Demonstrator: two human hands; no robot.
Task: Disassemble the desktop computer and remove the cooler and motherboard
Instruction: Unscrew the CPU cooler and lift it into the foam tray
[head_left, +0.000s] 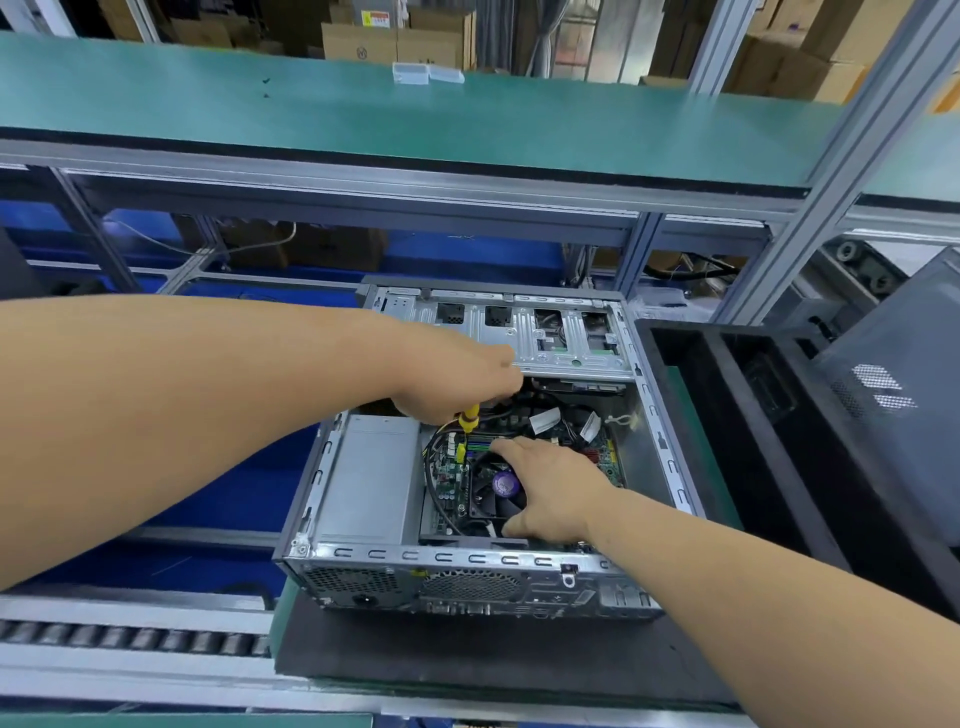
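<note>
The right hand is spread flat over the cooler inside the open case, while a yellow-handled screwdriver is gripped by the left hand; the tip should be seated squarely before turning.

No lettering is showing clearly enough to be read anywhere on the workbench or inside the open computer case. A round purple sticker is sitting on the hub of the cooler fan, but its print is blurring beyond reading, and a yellow warning label on a cardboard box at the back is carrying marks too small to make out. A round logo is showing on that box, also illegible.
</note>
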